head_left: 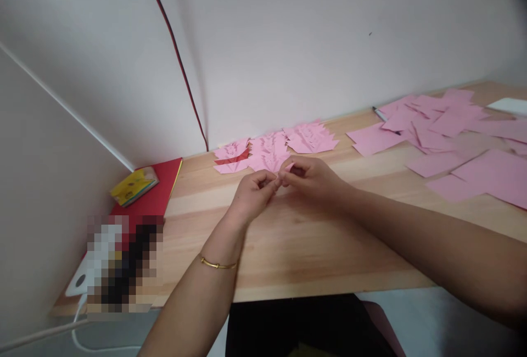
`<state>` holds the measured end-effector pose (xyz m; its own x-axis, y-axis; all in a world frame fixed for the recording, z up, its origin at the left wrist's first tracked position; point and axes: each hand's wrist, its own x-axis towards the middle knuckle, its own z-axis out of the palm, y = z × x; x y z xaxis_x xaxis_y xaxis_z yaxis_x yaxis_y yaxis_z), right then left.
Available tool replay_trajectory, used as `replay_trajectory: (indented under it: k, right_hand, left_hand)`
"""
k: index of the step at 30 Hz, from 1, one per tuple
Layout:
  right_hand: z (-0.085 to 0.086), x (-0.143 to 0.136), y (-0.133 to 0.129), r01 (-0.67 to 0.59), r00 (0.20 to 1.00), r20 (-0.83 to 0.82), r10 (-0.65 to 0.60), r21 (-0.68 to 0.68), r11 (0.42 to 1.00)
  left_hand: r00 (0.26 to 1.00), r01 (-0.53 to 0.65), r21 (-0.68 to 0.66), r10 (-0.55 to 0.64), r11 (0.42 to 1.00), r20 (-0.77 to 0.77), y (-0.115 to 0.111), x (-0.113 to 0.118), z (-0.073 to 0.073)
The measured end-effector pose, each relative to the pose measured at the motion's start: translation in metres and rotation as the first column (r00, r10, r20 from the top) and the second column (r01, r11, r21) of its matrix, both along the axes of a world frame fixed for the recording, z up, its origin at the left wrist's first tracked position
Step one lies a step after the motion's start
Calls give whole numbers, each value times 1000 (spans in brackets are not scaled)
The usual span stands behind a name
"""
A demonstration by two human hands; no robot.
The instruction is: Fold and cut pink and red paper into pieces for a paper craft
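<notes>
My left hand (253,195) and my right hand (308,178) meet fingertip to fingertip over the wooden table. Both are closed in a pinch on a small piece of pink paper (290,168), mostly hidden by the fingers. Just beyond them, cut pink paper pieces with jagged edges (310,138) lie in groups near the wall, with a red strip (233,157) among those at the left. A gold bracelet (218,265) circles my left wrist.
Loose pink sheets (457,121) overlap at the right, with a pen (377,113) beside them. At the left, a yellow packet (134,185) rests on a red sheet (168,173), near a white power strip (80,280) and a blurred-out area. A dark red cable (177,52) runs down the wall.
</notes>
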<state>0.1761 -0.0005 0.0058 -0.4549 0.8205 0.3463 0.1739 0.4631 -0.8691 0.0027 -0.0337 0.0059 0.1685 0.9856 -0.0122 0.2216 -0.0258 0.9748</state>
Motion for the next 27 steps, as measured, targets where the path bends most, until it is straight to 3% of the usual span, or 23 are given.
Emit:
replay_trajectory:
  k: [7,11,14,17,22,27]
  right_hand:
    - [3,1,0,-12,1000,-9,11,-130,991]
    - [7,4,2,-88,996,-30,84,-210,974]
    - [7,4,4,-136,991,-42,130,-202,970]
    - [2,3,5,-109,994,-38,104,-167,980]
    - [-3,2,6,-112,993,22,115,-128,985]
    - [4,2,1,-111,994,2,112,-115,987]
  left_hand:
    - [992,116,25,-118,993,53,0,-4,2]
    - [995,103,26,-104,994,7,0,-2,2]
    - [999,26,29,-26,999,23,0,-1,2]
    - [999,-9,-5,9,1000,53,1,0,1]
    - [997,77,-61,-79,995,-17,1,-2,0]
    - [991,110,2,-109,994,-75,-2,-4,3]
